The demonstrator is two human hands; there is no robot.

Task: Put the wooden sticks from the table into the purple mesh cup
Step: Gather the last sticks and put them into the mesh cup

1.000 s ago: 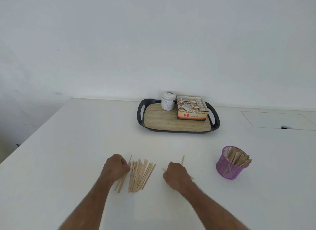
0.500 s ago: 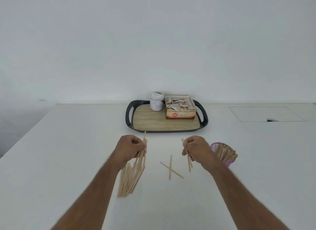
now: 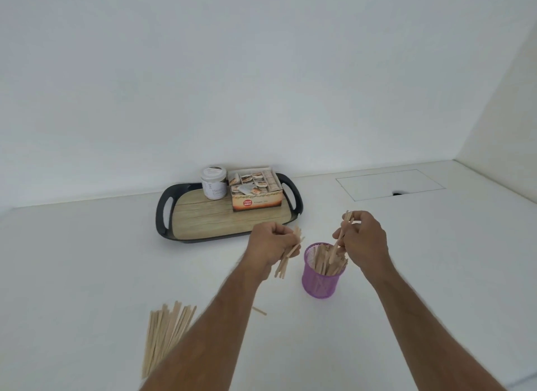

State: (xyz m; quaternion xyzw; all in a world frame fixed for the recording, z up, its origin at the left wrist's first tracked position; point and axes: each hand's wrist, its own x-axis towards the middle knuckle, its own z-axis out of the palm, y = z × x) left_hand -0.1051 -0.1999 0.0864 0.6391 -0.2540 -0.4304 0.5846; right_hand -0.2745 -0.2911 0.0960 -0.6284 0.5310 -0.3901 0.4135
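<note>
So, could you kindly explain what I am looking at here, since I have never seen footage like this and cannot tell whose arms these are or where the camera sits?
There is no machine here: a person wears a wide-angle camera on the head, so you look forward and down along their own two bare arms. They are gathering wooden sticks into a purple mesh cup on a white table. The left hand grips a small bundle of sticks beside the cup. The right hand pinches a few sticks over the cup, which already holds many. A loose pile of sticks lies at the lower left, and one stray stick pokes out past the left forearm. Further back is a dark tray with a wood-look floor, carrying a white jar and an open box of small packets.
</note>
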